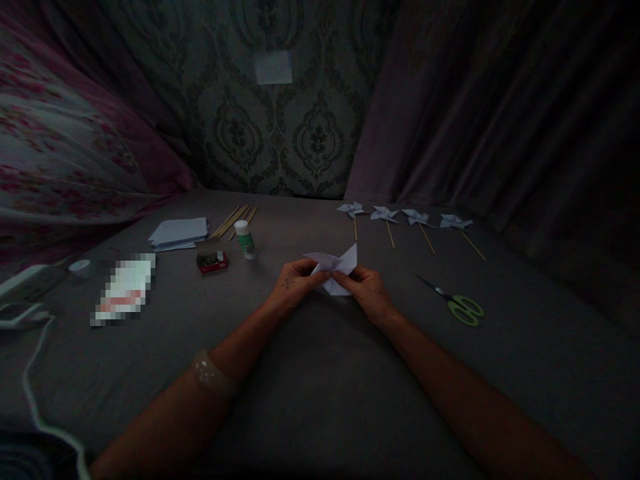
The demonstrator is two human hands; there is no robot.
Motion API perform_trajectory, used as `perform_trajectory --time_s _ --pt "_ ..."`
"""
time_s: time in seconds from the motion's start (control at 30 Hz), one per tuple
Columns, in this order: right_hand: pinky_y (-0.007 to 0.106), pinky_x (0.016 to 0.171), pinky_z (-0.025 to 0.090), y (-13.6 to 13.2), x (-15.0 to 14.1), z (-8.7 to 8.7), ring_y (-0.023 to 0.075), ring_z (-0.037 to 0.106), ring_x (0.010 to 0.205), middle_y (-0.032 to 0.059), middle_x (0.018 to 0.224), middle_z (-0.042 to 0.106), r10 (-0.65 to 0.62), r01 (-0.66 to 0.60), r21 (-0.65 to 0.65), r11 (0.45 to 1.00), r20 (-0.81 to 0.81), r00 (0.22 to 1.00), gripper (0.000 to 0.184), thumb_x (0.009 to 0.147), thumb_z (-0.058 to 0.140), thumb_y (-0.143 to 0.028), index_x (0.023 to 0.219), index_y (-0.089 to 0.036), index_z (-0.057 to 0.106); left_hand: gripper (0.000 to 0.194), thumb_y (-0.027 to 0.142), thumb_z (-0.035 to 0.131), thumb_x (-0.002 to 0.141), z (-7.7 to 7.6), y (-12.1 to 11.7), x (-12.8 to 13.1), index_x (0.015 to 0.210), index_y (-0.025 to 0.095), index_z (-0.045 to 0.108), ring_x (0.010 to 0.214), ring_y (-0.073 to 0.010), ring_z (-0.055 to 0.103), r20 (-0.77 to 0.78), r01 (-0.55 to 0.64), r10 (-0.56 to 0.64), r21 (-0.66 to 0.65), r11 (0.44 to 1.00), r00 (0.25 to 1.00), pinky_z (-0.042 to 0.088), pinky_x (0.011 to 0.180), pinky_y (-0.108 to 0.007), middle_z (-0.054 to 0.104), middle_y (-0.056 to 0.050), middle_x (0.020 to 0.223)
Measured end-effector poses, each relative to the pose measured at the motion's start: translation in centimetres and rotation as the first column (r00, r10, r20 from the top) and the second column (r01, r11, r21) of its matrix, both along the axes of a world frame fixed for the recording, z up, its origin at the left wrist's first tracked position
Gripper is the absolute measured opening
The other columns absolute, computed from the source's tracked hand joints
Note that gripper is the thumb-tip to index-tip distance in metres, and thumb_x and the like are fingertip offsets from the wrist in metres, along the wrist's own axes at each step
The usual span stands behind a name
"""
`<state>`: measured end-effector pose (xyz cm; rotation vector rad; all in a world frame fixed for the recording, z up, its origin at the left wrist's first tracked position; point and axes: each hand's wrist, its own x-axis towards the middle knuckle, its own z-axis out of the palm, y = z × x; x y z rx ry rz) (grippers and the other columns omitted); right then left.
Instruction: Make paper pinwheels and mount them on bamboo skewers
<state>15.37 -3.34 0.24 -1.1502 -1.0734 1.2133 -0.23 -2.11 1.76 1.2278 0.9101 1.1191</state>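
Angling inward, the left hand [294, 279] and right hand [370, 291] are pinching a folded paper pinwheel [345, 264] — sharp-pointed — between them.

Noted power strip [37, 283] and white cable [27, 383] at left, floral fabric [65, 127] beyond; 1 pale sheet [273, 67] on patterned wallpaper [317, 137]; dark curtain [450, 133] at right.
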Motion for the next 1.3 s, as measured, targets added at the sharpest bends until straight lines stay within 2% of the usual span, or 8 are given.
perform_trajectory --time_s 0.33,0.77,1.03,1.3 --pt "0.032 0.067 0.049 -0.21 -0.09 -0.10 0.0169 0.064 0.065 0.0021 0.072 0.072 -0.014 0.014 -0.020 1.000 -0.021 1.000 0.032 0.052 0.082 -0.042 0.072 -0.019 0.073 0.034 0.034 0.085 0.054 -0.31 0.12 -0.04 0.080 0.015 0.075 0.070 -0.0163 0.064 -0.007 -0.021 0.021 -0.028 0.999 1.000 0.050 0.070 -0.028 0.073 -0.005 0.079" --pt "0.032 0.067 0.048 -0.25 -0.07 -0.48 0.0169 0.064 0.064 0.0030 0.071 0.072 -0.015 0.014 -0.052 0.999 -0.024 1.000 0.031 0.052 0.082 -0.042 0.071 -0.019 0.073 0.034 0.034 0.085 0.051 -0.55 0.34 -0.02 0.076 0.014 0.074 0.063 -0.0143 0.063 0.010 0.005 -0.005 -0.044 0.999 1.000 0.049 0.059 -0.024 0.071 -0.004 0.072" --pt "0.031 0.064 0.047 -0.24 -0.08 -0.57 0.0161 0.063 0.061 0.0026 0.069 0.072 -0.021 0.018 -0.070 0.997 -0.038 0.999 0.032 0.050 0.082 -0.042 0.069 -0.019 0.073 0.031 0.034 0.085 0.051 -0.46 0.40 -0.14 0.071 0.013 0.073 0.057 -0.0136 0.060 -0.022 0.022 -0.023 -0.066 0.998 0.999 0.047 0.054 -0.023 0.070 -0.005 0.068" --pt "0.030 0.064 0.048 -0.30 0.04 -0.70 0.0162 0.064 0.061 0.0028 0.069 0.072 -0.006 0.004 -0.069 0.998 -0.033 0.999 0.032 0.050 0.083 -0.042 0.069 -0.019 0.073 0.032 0.035 0.086 0.052 -0.16 0.17 -0.21 0.073 0.014 0.075 0.059 -0.0142 0.062 -0.045 0.036 -0.041 -0.107 0.994 0.998 0.047 0.056 -0.024 0.071 -0.004 0.070"
